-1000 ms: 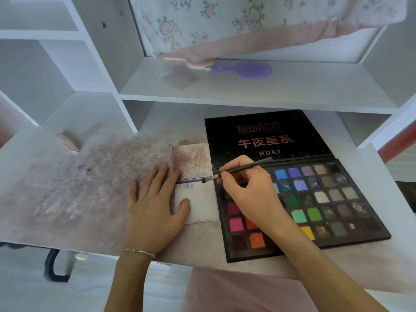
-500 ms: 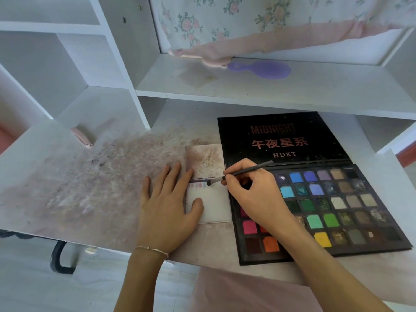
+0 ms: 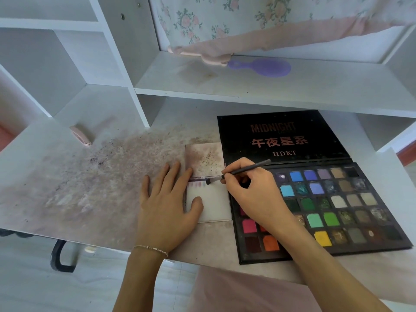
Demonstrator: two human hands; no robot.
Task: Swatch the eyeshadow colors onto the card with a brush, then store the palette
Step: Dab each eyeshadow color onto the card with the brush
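Note:
A white card lies on the desk just left of the open black eyeshadow palette, whose lid lies flat behind it. A row of faint pink, purple and blue swatches runs along the card's upper edge. My left hand lies flat, its fingers and thumb pressing on the card's left side. My right hand pinches a thin dark brush over the palette's left columns. The brush tip touches the card at the right end of the swatch row.
Powder stains cover the desk to the left. A stained paper lies behind the card. A small pink object sits far left. On the shelf above rest a purple hairbrush and floral fabric. The desk's front edge is near my wrists.
The view has shifted, so everything sits further right in the frame. The brush tip has moved slightly right along the swatch row. My left hand has stayed on the card.

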